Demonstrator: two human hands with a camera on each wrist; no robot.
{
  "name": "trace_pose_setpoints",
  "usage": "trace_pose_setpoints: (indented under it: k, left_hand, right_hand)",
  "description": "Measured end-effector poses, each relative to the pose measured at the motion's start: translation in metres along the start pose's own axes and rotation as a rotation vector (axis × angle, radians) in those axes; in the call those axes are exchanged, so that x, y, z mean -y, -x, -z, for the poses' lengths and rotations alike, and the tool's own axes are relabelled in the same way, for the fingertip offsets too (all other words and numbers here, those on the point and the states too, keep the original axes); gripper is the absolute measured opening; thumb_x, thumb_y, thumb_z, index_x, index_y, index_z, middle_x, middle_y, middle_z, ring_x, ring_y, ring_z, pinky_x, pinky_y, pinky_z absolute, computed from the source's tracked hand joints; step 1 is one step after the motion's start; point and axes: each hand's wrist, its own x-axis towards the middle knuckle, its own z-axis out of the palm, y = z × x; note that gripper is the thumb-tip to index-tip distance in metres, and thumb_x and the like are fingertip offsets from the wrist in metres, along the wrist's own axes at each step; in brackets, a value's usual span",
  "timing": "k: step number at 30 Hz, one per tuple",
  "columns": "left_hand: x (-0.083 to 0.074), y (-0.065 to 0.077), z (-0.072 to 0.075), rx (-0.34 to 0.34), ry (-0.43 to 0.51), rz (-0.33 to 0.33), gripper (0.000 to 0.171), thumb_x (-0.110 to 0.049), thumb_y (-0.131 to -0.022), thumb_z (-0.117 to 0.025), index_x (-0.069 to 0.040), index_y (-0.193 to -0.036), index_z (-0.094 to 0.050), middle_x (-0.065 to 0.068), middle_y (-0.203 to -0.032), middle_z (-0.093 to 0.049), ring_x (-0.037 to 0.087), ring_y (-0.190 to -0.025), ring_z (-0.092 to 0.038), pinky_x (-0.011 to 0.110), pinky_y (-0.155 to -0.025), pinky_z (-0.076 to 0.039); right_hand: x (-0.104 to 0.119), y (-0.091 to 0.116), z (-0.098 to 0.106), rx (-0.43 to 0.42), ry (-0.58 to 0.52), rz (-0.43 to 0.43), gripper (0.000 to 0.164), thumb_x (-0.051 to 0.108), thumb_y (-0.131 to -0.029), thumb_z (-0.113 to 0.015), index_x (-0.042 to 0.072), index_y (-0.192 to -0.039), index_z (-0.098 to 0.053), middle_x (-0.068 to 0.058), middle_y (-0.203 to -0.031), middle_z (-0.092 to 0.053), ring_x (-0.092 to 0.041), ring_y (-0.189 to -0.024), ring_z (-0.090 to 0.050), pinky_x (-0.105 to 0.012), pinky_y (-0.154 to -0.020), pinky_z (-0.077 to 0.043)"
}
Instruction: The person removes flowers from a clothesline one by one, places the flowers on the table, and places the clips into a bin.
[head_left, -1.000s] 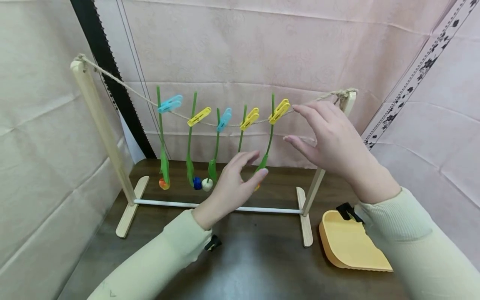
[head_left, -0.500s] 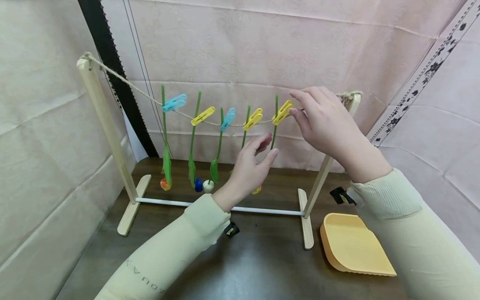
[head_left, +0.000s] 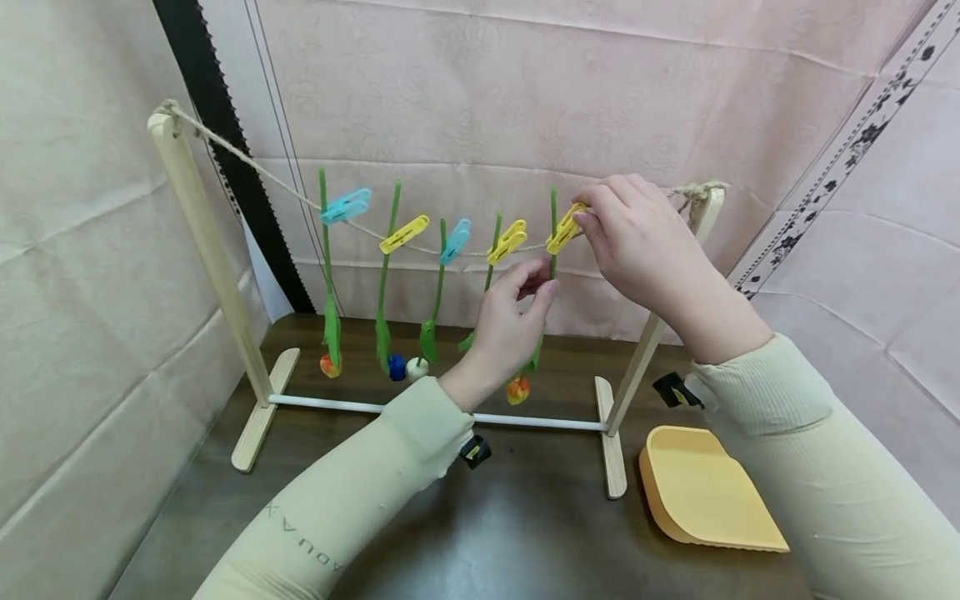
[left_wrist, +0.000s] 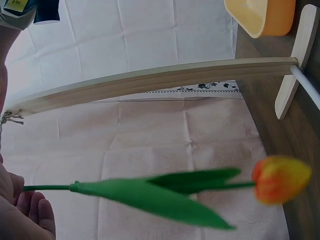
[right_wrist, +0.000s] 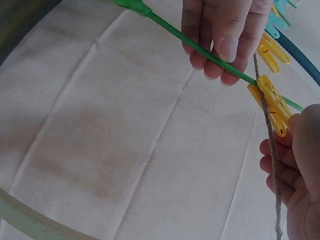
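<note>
At the right end of the rope (head_left: pixel 528 248), my left hand (head_left: pixel 501 321) pinches the green stem of an artificial tulip (left_wrist: pixel 282 180) with an orange-yellow bloom, which hangs head down. My right hand (head_left: pixel 648 250) pinches the handle ends of the yellow clothespin (right_wrist: pixel 272 107) that sits on that stem and the rope. In the right wrist view, the stem (right_wrist: pixel 187 40) passes between my left thumb and fingers and through the clothespin. Left of my hands, more flowers hang from another yellow clothespin (head_left: pixel 507 242), a blue clothespin (head_left: pixel 455 241) and others. My left hand hides part of the neighbouring flower.
Wooden posts (head_left: pixel 213 258) with flat feet hold up the rope, joined low down by a white rod (head_left: pixel 326 405). A yellow scoop-shaped tray (head_left: pixel 712 492) lies on the dark table (head_left: pixel 540 517) at the right. Pale cloth (head_left: pixel 450 92) surrounds the table.
My left hand has risen to the right and taken hold of the tulip's stem. My right hand has moved left and now pinches the yellow clothespin.
</note>
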Motion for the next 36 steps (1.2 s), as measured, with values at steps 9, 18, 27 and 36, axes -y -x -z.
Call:
trace_pose_setpoints:
  k: [9, 18, 27, 36]
  left_hand:
    - [0.000, -0.002, 0.000, -0.006, 0.029, 0.038, 0.014, -0.011, -0.096, -0.060, -0.004, -0.108, -0.065, 0.002, -0.098, -0.064, 0.012, -0.088, -0.059, 0.025, -0.079, -0.051]
    - [0.001, -0.003, 0.001, 0.019, 0.016, 0.078, 0.015, -0.009, -0.098, -0.057, -0.002, -0.110, -0.062, 0.011, -0.101, -0.064, 0.015, -0.090, -0.058, 0.026, -0.080, -0.051]
    - [0.001, -0.004, 0.003, 0.020, 0.016, 0.090, 0.015, -0.009, -0.098, -0.057, -0.002, -0.109, -0.063, 0.004, -0.100, -0.063, 0.014, -0.089, -0.059, 0.026, -0.079, -0.051]
    - [0.002, 0.001, 0.005, 0.044, 0.004, 0.101, 0.012, -0.012, -0.098, -0.057, -0.006, -0.107, -0.063, 0.001, -0.097, -0.063, 0.012, -0.090, -0.058, 0.031, -0.080, -0.051]
  right_hand:
    - [0.004, 0.001, -0.002, 0.038, -0.044, -0.047, 0.015, 0.010, -0.100, -0.051, -0.004, -0.102, -0.058, -0.013, -0.091, -0.059, -0.031, -0.086, -0.052, -0.042, -0.078, -0.040]
    - [0.003, 0.002, -0.001, 0.032, -0.105, -0.078, 0.009, 0.006, -0.097, -0.057, -0.002, -0.100, -0.060, -0.011, -0.088, -0.060, -0.028, -0.082, -0.051, -0.040, -0.075, -0.039]
    - [0.006, 0.000, 0.002, 0.040, -0.126, -0.095, 0.007, 0.008, -0.096, -0.059, 0.001, -0.093, -0.059, -0.008, -0.084, -0.058, -0.025, -0.079, -0.049, -0.037, -0.072, -0.037]
    - [0.012, 0.000, 0.006, 0.042, -0.143, -0.125, 0.006, 0.006, -0.096, -0.059, 0.001, -0.092, -0.060, -0.007, -0.083, -0.057, -0.023, -0.079, -0.047, -0.035, -0.072, -0.037]
